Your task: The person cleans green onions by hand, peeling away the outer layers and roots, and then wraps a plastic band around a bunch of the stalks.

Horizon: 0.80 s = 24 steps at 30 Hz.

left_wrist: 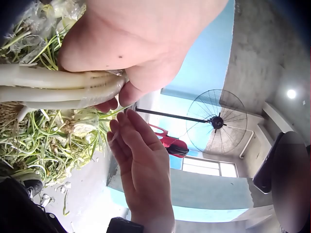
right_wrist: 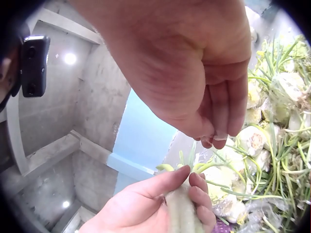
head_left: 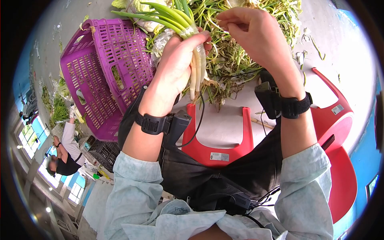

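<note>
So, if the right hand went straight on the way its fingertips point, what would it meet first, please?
Probably the spring onions gripped by the left hand; the right hand aims its fingertips at them across a small gap, though depth is unclear.

1. Spring onions (head_left: 197, 70): smooth, waxy white stalks, wrapped in crinkled clear plastic film (head_left: 160, 42).
2. Crate (head_left: 100, 76) at ten o'clock: matt purple plastic lattice.
3. Stool (head_left: 218, 154) at six o'clock: glossy red plastic.
4. Floor (head_left: 344, 48): rough grey concrete.
</note>
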Available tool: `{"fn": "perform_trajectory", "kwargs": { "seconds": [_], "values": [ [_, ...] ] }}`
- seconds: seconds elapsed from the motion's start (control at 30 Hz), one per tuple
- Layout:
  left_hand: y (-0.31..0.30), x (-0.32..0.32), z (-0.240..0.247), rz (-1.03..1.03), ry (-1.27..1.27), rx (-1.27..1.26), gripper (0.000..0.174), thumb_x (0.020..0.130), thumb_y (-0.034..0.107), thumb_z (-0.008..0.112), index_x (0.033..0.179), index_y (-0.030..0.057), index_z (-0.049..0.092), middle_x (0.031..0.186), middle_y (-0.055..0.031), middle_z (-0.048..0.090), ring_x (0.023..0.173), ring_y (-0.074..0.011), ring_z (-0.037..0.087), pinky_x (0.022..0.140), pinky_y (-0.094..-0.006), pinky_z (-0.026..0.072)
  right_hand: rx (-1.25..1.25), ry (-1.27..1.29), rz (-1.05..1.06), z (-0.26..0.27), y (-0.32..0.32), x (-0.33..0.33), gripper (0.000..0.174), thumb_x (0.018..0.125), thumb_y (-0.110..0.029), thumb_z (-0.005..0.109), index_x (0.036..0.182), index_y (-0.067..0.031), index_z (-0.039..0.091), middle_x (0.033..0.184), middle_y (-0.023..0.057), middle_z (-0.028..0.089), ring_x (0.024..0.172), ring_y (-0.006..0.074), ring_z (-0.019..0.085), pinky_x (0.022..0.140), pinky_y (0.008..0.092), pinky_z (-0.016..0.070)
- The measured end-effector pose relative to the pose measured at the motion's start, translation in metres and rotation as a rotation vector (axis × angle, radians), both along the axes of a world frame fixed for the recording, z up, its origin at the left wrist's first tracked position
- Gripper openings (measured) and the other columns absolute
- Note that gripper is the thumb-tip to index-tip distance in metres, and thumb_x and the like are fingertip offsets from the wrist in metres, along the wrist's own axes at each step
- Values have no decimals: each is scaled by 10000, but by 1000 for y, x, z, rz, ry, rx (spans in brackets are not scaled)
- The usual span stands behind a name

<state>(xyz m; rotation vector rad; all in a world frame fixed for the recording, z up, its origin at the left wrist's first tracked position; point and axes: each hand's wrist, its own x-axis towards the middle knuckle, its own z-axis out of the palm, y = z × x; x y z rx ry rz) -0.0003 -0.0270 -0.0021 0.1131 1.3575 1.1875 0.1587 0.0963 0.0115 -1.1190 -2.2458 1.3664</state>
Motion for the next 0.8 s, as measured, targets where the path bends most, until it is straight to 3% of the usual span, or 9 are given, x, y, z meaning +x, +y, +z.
{"fn": "perform_trajectory", "kwargs": {
  "seconds": [0.33, 0.53, 0.63, 0.8],
  "values": [
    [-1, 0, 0, 6, -9, 9, 262, 995, 133, 658, 1236, 33, 630, 1090, -68, 697, 934, -173, 667, 830, -315, 551, -41, -50, 16, 10, -2, -1, 209, 898, -131, 782, 1073, -16, 775, 918, 71, 778, 863, 137, 745, 822, 282, 586],
    [-1, 0, -2, -3, -11, 18, 243, 996, 142, 660, 1219, 47, 646, 1071, -58, 695, 921, -168, 665, 812, -308, 544, 28, -162, 60, 16, 1, -4, 178, 933, -149, 749, 1061, -26, 757, 908, 86, 775, 862, 142, 747, 827, 296, 578],
    [-1, -1, -2, 0, -14, 23, 237, 997, 144, 660, 1215, 50, 648, 1069, -56, 695, 919, -166, 665, 810, -308, 544, -89, -113, 34, 32, 6, -6, 181, 901, -133, 743, 977, 29, 714, 795, 157, 719, 693, 236, 683, 646, 350, 523],
    [-1, -1, -1, 3, -7, 15, 243, 1001, 145, 657, 1221, 43, 638, 1065, -57, 697, 927, -166, 669, 819, -308, 547, -145, -207, -20, 55, 7, -13, 254, 906, -208, 775, 897, 30, 686, 753, 157, 699, 656, 235, 662, 617, 363, 510]
  ]
}}
